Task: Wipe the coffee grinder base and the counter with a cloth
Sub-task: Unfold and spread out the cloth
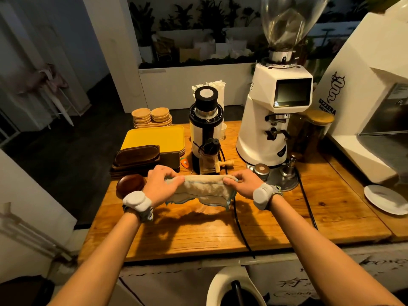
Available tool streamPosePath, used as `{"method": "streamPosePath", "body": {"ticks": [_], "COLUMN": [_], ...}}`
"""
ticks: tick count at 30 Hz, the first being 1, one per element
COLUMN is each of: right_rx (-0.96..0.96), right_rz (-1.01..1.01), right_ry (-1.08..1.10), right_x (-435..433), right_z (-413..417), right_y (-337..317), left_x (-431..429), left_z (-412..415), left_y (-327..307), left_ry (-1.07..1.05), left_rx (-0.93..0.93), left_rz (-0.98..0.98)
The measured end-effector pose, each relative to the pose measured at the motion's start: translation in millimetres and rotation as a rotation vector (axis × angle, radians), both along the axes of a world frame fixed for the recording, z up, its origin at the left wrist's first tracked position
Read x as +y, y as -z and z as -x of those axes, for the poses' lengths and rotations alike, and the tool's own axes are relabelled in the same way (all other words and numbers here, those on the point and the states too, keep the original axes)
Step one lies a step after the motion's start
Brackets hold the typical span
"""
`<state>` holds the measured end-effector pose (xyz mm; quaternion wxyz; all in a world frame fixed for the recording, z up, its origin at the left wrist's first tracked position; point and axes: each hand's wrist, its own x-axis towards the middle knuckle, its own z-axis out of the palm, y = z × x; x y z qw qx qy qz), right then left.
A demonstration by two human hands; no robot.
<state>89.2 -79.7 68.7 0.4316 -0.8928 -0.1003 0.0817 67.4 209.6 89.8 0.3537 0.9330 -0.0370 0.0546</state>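
Above wooden counter (220,230), left hand (162,184) and right hand (241,184) fingers pinching fluffy beige cloth (203,188) taut

Left hand (162,184) and right hand (239,183) pinching cloth (202,189), above counter (276,219)

Ref = cloth (201,191). 6 o'clock: wide bare counter (194,237) to near edge, free pass. 5: black cable (239,226) lies across the wood. 12: small grinder (206,133) close behind. 1-2: big white grinder (271,120), tamper (290,167) at its foot. 9-10: brown dish (130,184), dark trays (136,160). 3: 2nd cable (308,206), white plate (386,199) beyond.
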Motion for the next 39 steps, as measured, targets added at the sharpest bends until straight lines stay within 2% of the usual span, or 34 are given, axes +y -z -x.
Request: {"method": "streamPosePath", "body": {"ticks": [2,4,9,11,13,15,20,23,25,27,29,32,35,39], "right_rx": [0.032,0.075,0.235,0.229,0.287,0.357,0.433,0.41,0.474,0.543,0.584,0.616,0.623,0.593], "right_rz": [-0.052,-0.116,-0.247,-0.259,-0.36,-0.457,-0.42,-0.491,-0.62,-0.725,-0.79,-0.854,-0.849,-0.653], "right_ry": [-0.004,-0.002,0.069,0.086,0.12,0.145,0.161,0.184,0.251,0.297,0.314,0.342,0.362,0.4], "right_x": [3,9,36,46,53,58,55,52,51,52,54,57,59,56], "right_z": [2,5,17,21,27,28,26,30,31,32,33,37,40,39], "right_y": [-2,-2,8,14,17,20,24,31,34,32,32,35,38,43], "left_x": [-7,-16,-41,-55,-68,-78,-91,-87,-80,-72,-68,-69,-70,-68], "left_z": [-2,-4,-3,2,7,12,23,23,18,19,18,16,17,19], "left_y": [0,-1,7,7,8,11,17,25,35,45,59,76,86,85], "left_ry": [-0.031,-0.101,-0.238,-0.242,-0.203,-0.133,0.018,-0.06,-0.231,-0.318,-0.303,-0.209,-0.19,-0.2], "left_rx": [0.078,0.096,0.007,-0.012,0.013,0.08,0.332,0.358,0.254,0.179,0.256,0.44,0.482,0.382], "left_rz": [0.222,0.348,0.221,0.187,0.2,0.263,0.456,0.66,0.609,0.413,0.344,0.428,0.605,0.515]}}
